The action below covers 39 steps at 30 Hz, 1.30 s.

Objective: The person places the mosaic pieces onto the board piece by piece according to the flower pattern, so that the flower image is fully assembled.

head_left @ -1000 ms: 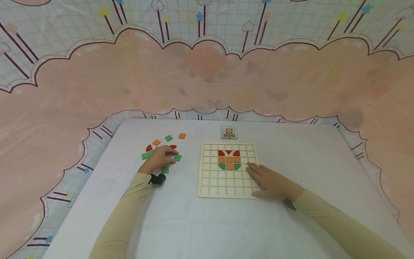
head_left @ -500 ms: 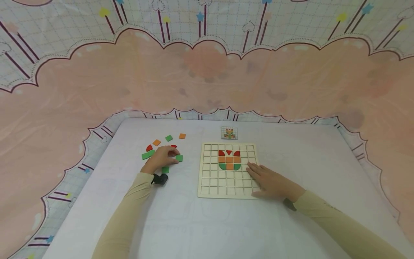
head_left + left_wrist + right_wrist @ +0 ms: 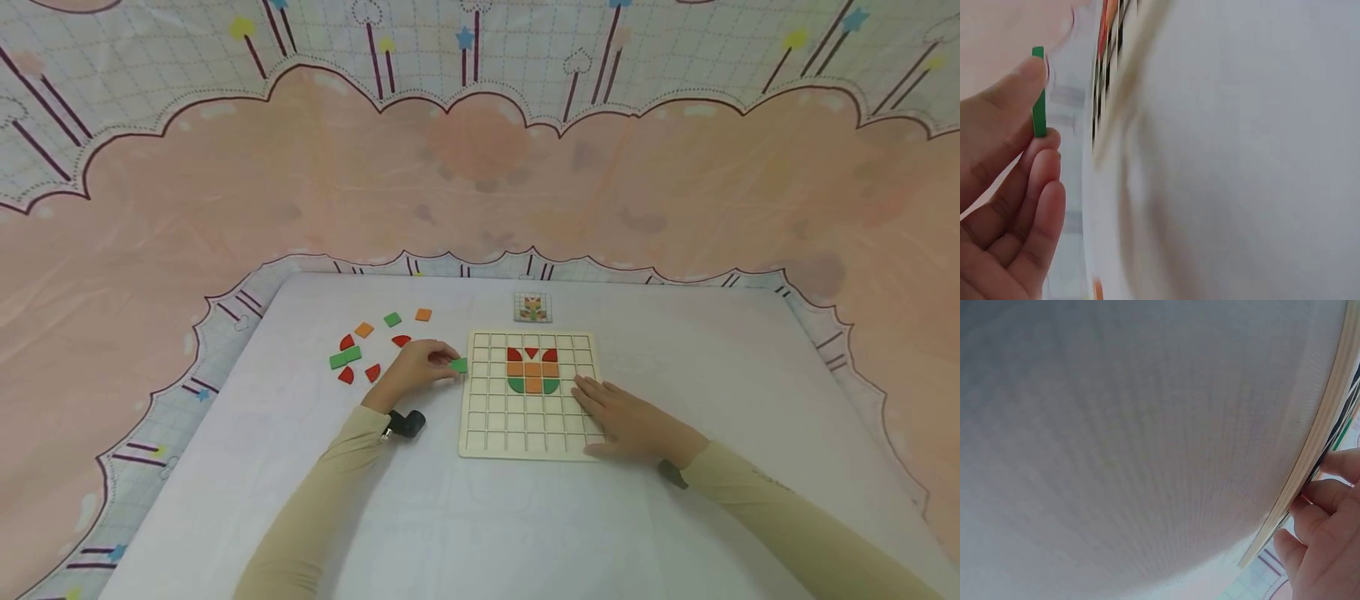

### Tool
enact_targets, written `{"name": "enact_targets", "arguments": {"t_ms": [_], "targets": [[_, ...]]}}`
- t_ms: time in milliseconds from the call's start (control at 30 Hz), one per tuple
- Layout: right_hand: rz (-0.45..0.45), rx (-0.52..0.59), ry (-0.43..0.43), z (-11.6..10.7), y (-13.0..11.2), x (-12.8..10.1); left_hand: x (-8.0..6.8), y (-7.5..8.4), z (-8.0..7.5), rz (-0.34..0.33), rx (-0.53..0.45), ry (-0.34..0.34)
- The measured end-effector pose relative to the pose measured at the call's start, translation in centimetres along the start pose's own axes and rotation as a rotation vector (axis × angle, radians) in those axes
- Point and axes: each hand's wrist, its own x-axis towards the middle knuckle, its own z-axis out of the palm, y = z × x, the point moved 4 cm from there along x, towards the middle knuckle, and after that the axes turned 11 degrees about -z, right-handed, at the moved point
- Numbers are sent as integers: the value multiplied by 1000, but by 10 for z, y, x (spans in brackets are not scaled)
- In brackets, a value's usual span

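My left hand pinches a green square tile between thumb and fingers, at the left edge of the wooden grid board. In the left wrist view, this tile is seen edge-on, raised off the table. My right hand rests on the board's right edge with its fingers extended. On the board, red, orange and green pieces form a tulip-like shape in the upper middle. In the right wrist view, the fingers of my right hand lie along the board's side.
Left of the board lie loose pieces: orange squares, a green square, two adjoining green pieces and several red quarter-rounds. Behind the board is a small pattern card. A white cloth covers the table.
My left hand has lifted a green tile from among the loose pieces and carried it right to the board's edge, uncovering red pieces. The right hand has stayed in place.
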Motion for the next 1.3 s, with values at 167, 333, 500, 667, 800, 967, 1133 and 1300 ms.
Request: {"name": "enact_targets", "arguments": {"t_ms": [167, 333, 500, 667, 800, 967, 1133, 1300], "targets": [[5, 15, 3, -2, 0, 0, -1, 26, 26, 51, -21, -29], [2, 14, 3, -2, -1, 0, -2, 45, 51, 97, -23, -72], [-3, 12, 5, -1, 0, -1, -1, 60, 68, 125, 16, -100], [-5, 3, 4, -1, 0, 0, 0, 73, 78, 135, 74, -145], [-17, 2, 14, -1, -1, 0, 0, 81, 82, 142, 97, -173], [-30, 3, 22, -2, -1, 0, 2, 86, 87, 142, 131, -186], [-32, 0, 16, -1, -1, 0, 2, 85, 88, 153, 151, -173], [-25, -5, 12, -1, 0, -1, 0, 83, 85, 156, 122, -175]]}}
